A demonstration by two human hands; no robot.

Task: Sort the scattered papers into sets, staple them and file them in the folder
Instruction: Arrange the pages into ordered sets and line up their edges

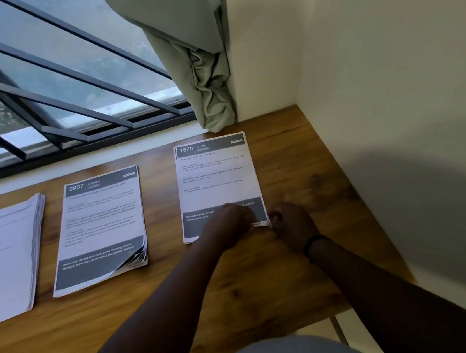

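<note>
Three paper stacks lie in a row on the wooden desk (297, 162). The right stack, headed "1670 KITCHEN" (217, 175), lies flat near the wall. My left hand (228, 221) rests curled on its dark bottom band. My right hand (290, 225), with a black wristband, pinches the stack's bottom right corner. The middle stack, headed "2937 KITCHEN" (99, 222), has its bottom right corner curled up. A thicker stack of white sheets (3, 254) sits at the far left, partly cut off by the frame. No stapler or folder is in view.
A barred window (54, 89) runs along the desk's far edge. A bunched grey curtain (201, 71) hangs down to the desk just behind the right stack. A white wall (392, 98) closes the desk's right side. The desk's front right corner ends near my right forearm.
</note>
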